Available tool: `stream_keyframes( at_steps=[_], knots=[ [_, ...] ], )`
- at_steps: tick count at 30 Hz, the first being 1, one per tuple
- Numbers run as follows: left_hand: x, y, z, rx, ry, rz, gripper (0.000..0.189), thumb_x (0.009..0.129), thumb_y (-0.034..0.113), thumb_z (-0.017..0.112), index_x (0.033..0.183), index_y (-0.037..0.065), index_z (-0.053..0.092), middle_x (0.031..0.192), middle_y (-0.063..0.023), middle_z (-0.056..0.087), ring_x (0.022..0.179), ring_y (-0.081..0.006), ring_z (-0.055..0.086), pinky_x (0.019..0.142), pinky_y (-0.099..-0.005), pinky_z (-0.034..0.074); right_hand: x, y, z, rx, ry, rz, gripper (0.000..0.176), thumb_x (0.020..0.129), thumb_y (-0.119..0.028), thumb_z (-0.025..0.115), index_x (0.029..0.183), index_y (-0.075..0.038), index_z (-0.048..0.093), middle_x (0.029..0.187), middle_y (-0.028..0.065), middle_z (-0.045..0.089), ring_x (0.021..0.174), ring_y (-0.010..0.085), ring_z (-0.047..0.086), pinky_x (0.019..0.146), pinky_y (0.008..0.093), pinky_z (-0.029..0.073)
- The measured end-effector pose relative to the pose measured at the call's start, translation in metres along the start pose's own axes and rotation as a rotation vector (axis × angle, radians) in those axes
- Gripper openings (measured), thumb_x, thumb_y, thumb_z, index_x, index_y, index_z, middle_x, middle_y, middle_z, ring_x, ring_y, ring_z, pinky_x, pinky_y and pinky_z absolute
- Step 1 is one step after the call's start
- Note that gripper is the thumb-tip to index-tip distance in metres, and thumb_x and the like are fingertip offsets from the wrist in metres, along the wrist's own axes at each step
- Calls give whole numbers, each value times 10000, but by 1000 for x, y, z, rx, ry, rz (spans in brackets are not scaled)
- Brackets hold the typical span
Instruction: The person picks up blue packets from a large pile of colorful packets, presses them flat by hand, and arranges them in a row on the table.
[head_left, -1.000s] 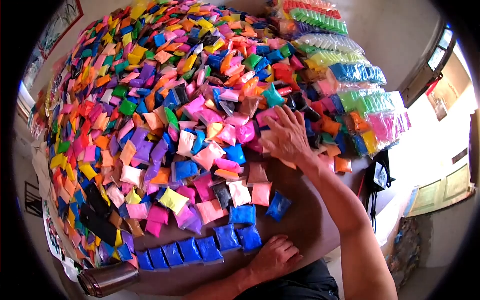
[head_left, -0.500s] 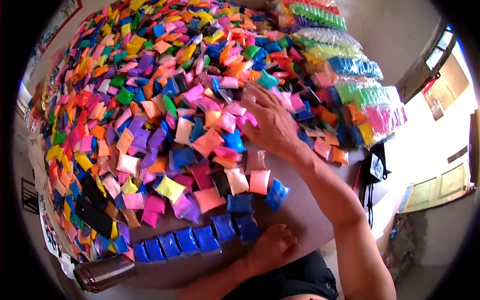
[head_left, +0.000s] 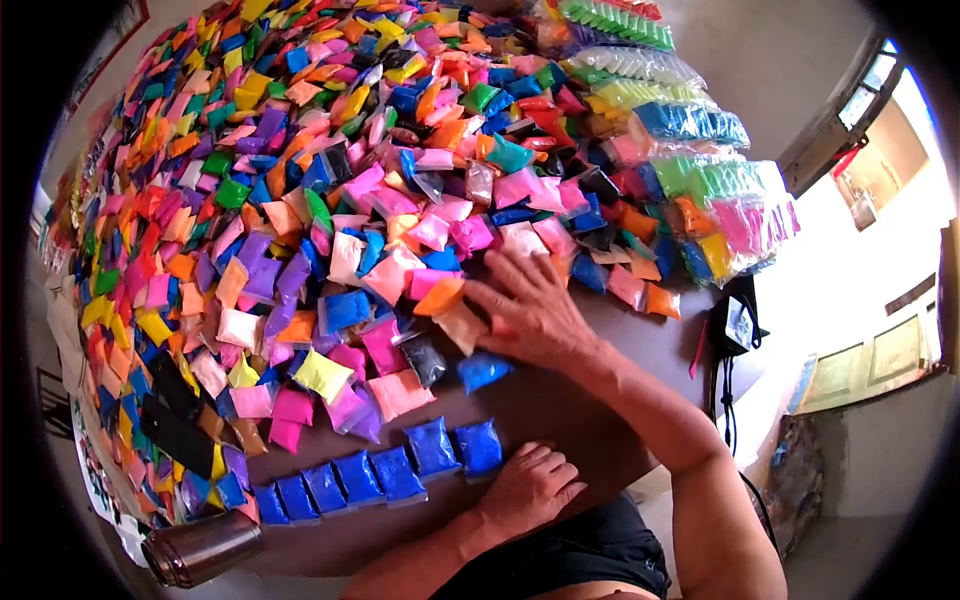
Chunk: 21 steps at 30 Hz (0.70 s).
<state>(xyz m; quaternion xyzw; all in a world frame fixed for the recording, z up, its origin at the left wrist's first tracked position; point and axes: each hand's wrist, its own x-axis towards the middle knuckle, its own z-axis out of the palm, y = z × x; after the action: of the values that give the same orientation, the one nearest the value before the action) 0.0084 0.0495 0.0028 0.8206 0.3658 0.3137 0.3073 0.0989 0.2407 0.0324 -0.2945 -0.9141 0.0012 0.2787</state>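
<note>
A large heap of small, colourful, pillow-shaped plastic packets covers most of the table. My right hand lies over the heap's near edge, fingers spread, touching an orange-tan packet and close to a pale pink packet. Just below it lies a bright blue packet. My left hand rests at the near table edge with its fingers curled in, and nothing shows in it. To its left, several dark blue packets lie side by side in a row.
Bundles of packets in clear bags are stacked at the right. A metal flask lies at the near left, and a black phone-like slab rests on the heap. A small device with a black cord is at the right edge.
My right hand has drawn back from the middle of the heap toward me. Pale, pink and blue packets at the near edge have shifted. My left hand's fingers have loosened slightly.
</note>
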Motion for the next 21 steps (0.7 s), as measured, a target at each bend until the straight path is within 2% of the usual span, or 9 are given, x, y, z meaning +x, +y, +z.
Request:
stream_keyframes(
  at_steps=[3,5,8,12,13,14,16,19,21],
  knots=[
    [1,-1,-1,-9,15,20,204,832,252,676,806,63,603,786,-92,566,814,-286,576,832,-405,446,1,46,1,-109,120,30,457,655,-229,753,1082,-102,648,1304,169,511,1244,370,458,1031,491,354],
    [0,-1,-3,-22,22,15,205,832,252,677,810,62,603,782,-91,566,811,-285,576,832,-407,444,1,61,-2,-124,186,86,389,695,-192,732,1068,-111,657,1303,162,517,1254,372,450,1031,492,353],
    [-2,1,-2,-26,6,-18,197,832,244,677,809,63,605,792,-91,581,827,-286,584,856,-412,444,10,54,-17,-97,282,163,270,718,-140,711,984,-104,689,1256,157,556,1211,369,489,999,474,391],
    [-3,0,2,19,39,9,181,830,240,675,810,67,625,820,-104,610,877,-293,592,910,-420,438,29,25,-13,15,322,103,216,726,-139,702,931,-79,677,1169,156,600,1132,350,541,950,453,436],
    [-3,0,2,15,39,4,183,834,248,668,810,70,633,831,-109,618,893,-296,593,928,-427,433,34,17,-8,146,283,99,221,739,-152,694,942,-70,668,1169,155,597,1132,344,541,945,455,437],
    [-2,-1,2,20,45,1,183,834,248,668,810,70,633,831,-109,618,893,-296,593,928,-427,433,40,6,-2,190,229,55,266,750,-164,692,997,-72,658,1183,153,589,1136,342,540,948,450,434],
    [-3,-1,4,21,49,2,192,849,267,646,808,80,648,827,-121,623,898,-308,590,942,-445,424,53,-21,12,217,121,-19,465,734,-241,732,1156,-94,605,1253,161,544,1186,354,500,977,467,404],
    [-8,-11,11,-4,-38,13,192,868,274,621,832,86,633,870,-114,623,933,-314,577,952,-458,417,73,-63,35,313,36,-202,606,668,-381,769,1178,-105,594,1302,185,497,1253,367,434,1036,515,333],
    [-12,-11,16,54,35,30,180,871,266,618,853,87,621,886,-105,612,953,-313,568,956,-456,413,84,-90,43,354,-34,-269,657,639,-424,767,1194,-117,594,1325,192,470,1293,363,384,1061,530,290]
  ],
)
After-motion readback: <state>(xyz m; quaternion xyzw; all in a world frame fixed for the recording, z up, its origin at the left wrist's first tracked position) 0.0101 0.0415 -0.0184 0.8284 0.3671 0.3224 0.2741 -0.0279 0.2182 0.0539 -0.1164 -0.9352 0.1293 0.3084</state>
